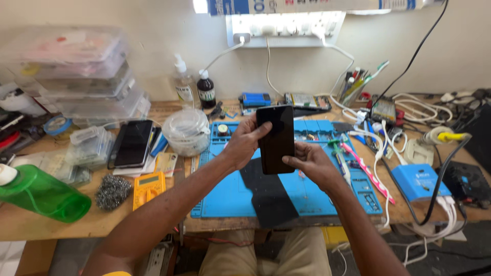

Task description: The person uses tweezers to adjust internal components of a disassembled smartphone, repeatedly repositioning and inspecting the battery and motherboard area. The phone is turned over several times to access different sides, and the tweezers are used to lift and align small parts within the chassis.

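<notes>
I hold a black smartphone (276, 138) upright above a blue work mat (230, 189), its dark screen facing me. My left hand (244, 141) grips its upper left edge, thumb lying across the glass. My right hand (312, 162) holds the lower right corner from below. Both hands are closed on the phone.
Around the mat on the wooden bench: a yellow multimeter (148, 188), a steel-wool ball (112, 191), a green bottle (43, 193) lying on its side, a second dark phone (133, 142), stacked clear plastic boxes (82, 71), two bottles (197, 87), a blue device (418, 181) with white cables, and a wall socket strip (284, 25).
</notes>
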Demonstrator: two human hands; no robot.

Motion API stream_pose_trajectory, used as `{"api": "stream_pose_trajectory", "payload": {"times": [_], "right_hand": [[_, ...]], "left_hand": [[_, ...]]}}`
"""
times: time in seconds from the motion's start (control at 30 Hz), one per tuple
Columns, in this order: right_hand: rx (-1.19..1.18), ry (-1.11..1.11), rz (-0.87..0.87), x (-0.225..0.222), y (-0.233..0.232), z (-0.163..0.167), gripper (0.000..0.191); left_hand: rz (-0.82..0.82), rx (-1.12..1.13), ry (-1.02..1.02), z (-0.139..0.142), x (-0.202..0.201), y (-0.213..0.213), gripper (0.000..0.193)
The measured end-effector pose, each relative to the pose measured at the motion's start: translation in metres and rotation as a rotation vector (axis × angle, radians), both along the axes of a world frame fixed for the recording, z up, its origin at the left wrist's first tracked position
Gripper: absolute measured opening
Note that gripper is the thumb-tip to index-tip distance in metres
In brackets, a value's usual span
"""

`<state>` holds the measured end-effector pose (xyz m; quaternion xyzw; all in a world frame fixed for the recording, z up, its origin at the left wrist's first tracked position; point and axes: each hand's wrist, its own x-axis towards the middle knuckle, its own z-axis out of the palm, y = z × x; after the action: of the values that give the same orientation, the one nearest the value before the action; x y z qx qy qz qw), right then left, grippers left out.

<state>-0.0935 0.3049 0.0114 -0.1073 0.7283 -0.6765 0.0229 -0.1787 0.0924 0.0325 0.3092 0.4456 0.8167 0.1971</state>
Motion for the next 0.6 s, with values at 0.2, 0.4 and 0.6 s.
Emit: {"api": "stream_pose_trajectory", "payload": {"times": [0.2, 0.4, 0.6], "right_hand": [[0.178, -0.046, -0.211, 0.029, 0.003, 0.004, 0.046], [0.378, 0.136, -0.458, 0.064, 0.0, 0.003, 0.045], [0.41, 0.291, -0.731, 0.121, -0.006, -0.035, 0.032]], "left_hand": [[0.012, -0.005, -0.059, -0.003, 0.004, -0.003, 0.021], [0.065, -0.052, -0.031, -0.001, 0.005, -0.001, 0.02], [0.112, -0.117, -0.077, -0.01, 0.003, 0.002, 0.021]]}}
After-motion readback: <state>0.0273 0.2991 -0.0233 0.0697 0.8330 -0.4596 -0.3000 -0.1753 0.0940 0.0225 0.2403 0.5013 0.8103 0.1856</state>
